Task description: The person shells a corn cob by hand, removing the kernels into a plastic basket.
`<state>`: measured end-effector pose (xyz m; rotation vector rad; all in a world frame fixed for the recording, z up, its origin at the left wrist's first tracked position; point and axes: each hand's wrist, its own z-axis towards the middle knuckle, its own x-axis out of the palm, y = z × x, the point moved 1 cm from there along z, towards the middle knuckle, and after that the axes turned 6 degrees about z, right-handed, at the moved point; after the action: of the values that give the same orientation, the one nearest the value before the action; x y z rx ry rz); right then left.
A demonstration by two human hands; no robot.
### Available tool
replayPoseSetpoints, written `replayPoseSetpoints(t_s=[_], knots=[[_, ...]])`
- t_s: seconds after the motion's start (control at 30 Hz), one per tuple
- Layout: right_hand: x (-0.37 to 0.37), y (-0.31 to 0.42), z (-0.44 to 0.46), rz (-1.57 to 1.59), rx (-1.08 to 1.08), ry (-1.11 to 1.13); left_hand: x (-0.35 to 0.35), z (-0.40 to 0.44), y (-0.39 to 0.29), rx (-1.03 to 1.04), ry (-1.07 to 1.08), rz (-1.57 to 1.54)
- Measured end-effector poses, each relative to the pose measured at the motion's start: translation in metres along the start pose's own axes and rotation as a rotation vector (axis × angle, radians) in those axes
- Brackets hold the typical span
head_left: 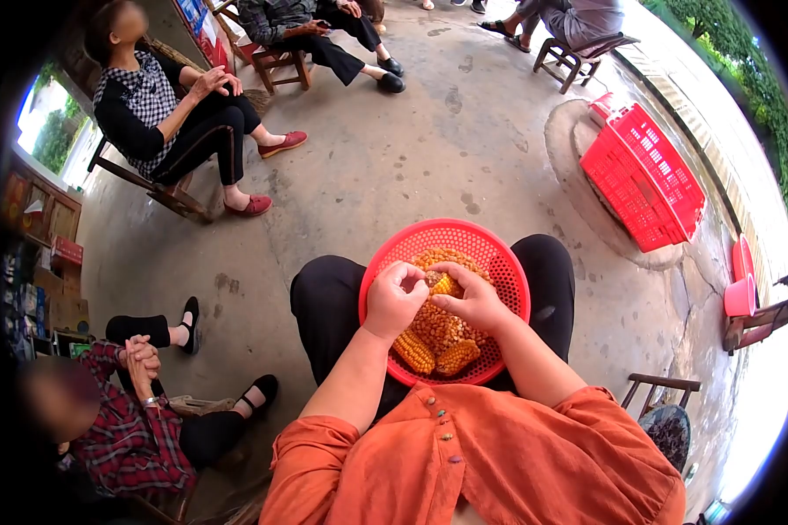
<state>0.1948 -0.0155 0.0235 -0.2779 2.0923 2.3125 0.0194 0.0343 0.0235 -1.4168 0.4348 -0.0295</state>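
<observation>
A red perforated plastic basket [517, 276] rests on my lap, between my black-trousered knees. Over it, my right hand [474, 302] grips a corn cob [444, 285] between thumb and fingers. My left hand [392, 302] is closed in a pinch at the cob's near-left end; its fingertips partly hide what they press on. Loose yellow-orange corn kernels [446, 328] fill the basket beneath my hands. Two more cobs lie at the basket's near side, one corn cob on the left [413, 352] and a shorter corn cob [457, 357] beside it.
Seated people surround me: a person in a checked top [158, 114], one in a plaid shirt [123, 429], others farther off. Red crates [648, 175] stand at right on the concrete floor [359, 157]. A pink bucket [741, 296] and a chair [661, 382] are also there.
</observation>
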Motion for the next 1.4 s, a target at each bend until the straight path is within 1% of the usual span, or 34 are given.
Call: replayPoseSetpoints(t_s=[0.07, 0.1, 0.17, 0.2, 0.27, 0.3, 0.37, 0.4, 0.5, 0.57, 0.6, 0.67, 0.8, 0.9, 1.0, 1.07, 1.1, 1.17, 1.3, 1.37, 1.4], knots=[[-0.001, 0.001, 0.000, 0.210, 0.133, 0.060, -0.001, 0.000, -0.005, 0.065, 0.000, 0.074], [-0.003, 0.004, 0.000, 0.210, 0.133, 0.060, -0.001, 0.000, -0.005, 0.065, 0.000, 0.073], [-0.005, 0.008, -0.001, 0.499, 0.380, 0.096, -0.001, 0.000, -0.007, 0.106, -0.020, 0.116], [-0.007, 0.007, -0.001, 0.499, 0.380, 0.096, -0.001, 0.000, -0.009, 0.106, -0.019, 0.116], [-0.009, 0.008, -0.001, 0.693, 0.443, 0.116, -0.002, 0.000, -0.011, 0.130, -0.045, 0.161], [-0.010, 0.009, -0.002, 0.693, 0.443, 0.116, -0.002, 0.001, -0.011, 0.130, -0.044, 0.162], [-0.009, 0.020, -0.001, 0.719, 0.426, 0.066, -0.003, 0.003, -0.012, 0.157, -0.134, 0.174], [-0.010, 0.018, -0.001, 0.720, 0.425, 0.066, -0.003, 0.003, -0.012, 0.158, -0.133, 0.174], [-0.015, 0.003, 0.000, 0.678, 0.393, 0.063, -0.003, 0.003, -0.011, 0.151, -0.138, 0.170], [-0.016, -0.003, 0.001, 0.560, 0.329, 0.071, -0.004, 0.003, -0.012, 0.174, -0.160, 0.185], [-0.015, -0.005, 0.001, 0.561, 0.329, 0.072, -0.004, 0.003, -0.013, 0.173, -0.160, 0.186], [-0.013, -0.004, 0.002, 0.438, 0.173, 0.042, -0.006, 0.002, -0.020, 0.236, -0.104, 0.148], [-0.010, 0.004, 0.003, 0.497, 0.184, 0.042, -0.002, 0.002, -0.015, 0.291, -0.114, 0.109], [-0.009, 0.007, 0.004, 0.467, 0.163, 0.042, -0.002, 0.002, -0.015, 0.271, -0.103, 0.091], [-0.007, 0.006, 0.003, 0.395, 0.124, 0.030, -0.002, 0.002, -0.014, 0.285, -0.100, 0.136], [-0.006, 0.006, 0.003, 0.222, 0.091, -0.027, -0.001, 0.002, -0.013, 0.257, -0.093, 0.133], [-0.006, 0.007, 0.003, 0.222, 0.091, -0.026, -0.001, 0.002, -0.011, 0.256, -0.093, 0.133], [-0.006, 0.013, 0.004, -0.159, -0.104, -0.051, 0.000, 0.002, -0.008, 0.253, -0.101, 0.170], [-0.005, 0.021, 0.005, -0.279, -0.153, -0.039, 0.000, 0.001, -0.007, 0.225, -0.091, 0.165], [-0.004, 0.020, 0.004, -0.349, -0.247, -0.062, 0.000, 0.001, -0.008, 0.181, -0.068, 0.148], [-0.004, 0.020, 0.004, -0.349, -0.247, -0.063, 0.000, 0.001, -0.005, 0.181, -0.067, 0.148]])
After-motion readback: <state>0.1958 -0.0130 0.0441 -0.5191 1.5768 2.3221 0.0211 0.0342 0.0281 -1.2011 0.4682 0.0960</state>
